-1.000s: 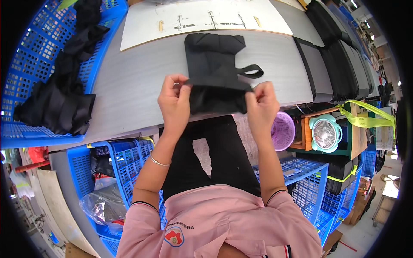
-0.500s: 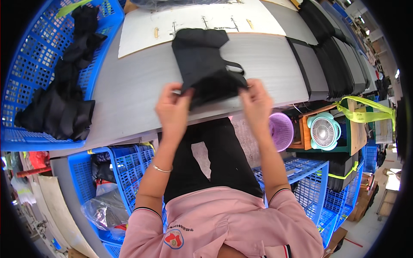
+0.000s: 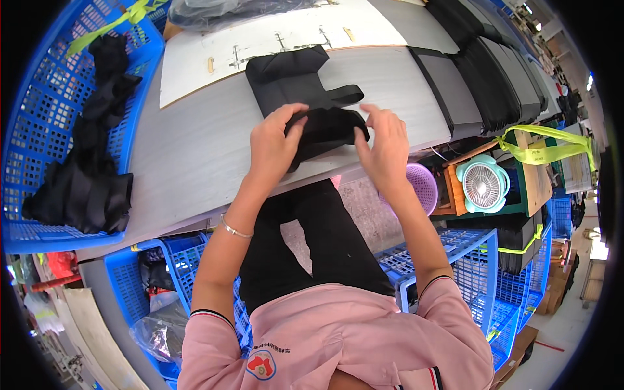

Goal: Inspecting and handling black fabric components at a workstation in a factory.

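A black fabric bag (image 3: 286, 84) with a loop handle (image 3: 344, 95) lies across the grey tabletop, its near end lifted and folded over. My left hand (image 3: 276, 143) grips the left side of that near end, with the cloth between thumb and fingers. On the other side, my right hand (image 3: 385, 143) has the right edge loosely between its thumb and raised forefinger. The inside of the bag is too dark to make out.
A blue basket (image 3: 146, 71) of black cloth pieces stands at the left. Stacks of grey-and-black panels (image 3: 478, 84) line the right. A white board (image 3: 195, 71) lies at the back. Below are a teal fan (image 3: 483, 184), a purple basket (image 3: 422, 188) and blue crates (image 3: 448, 250).
The bag's near end has been turned up and folded over more. My hands have moved slightly farther up the table, and my right fingers are spread wider.
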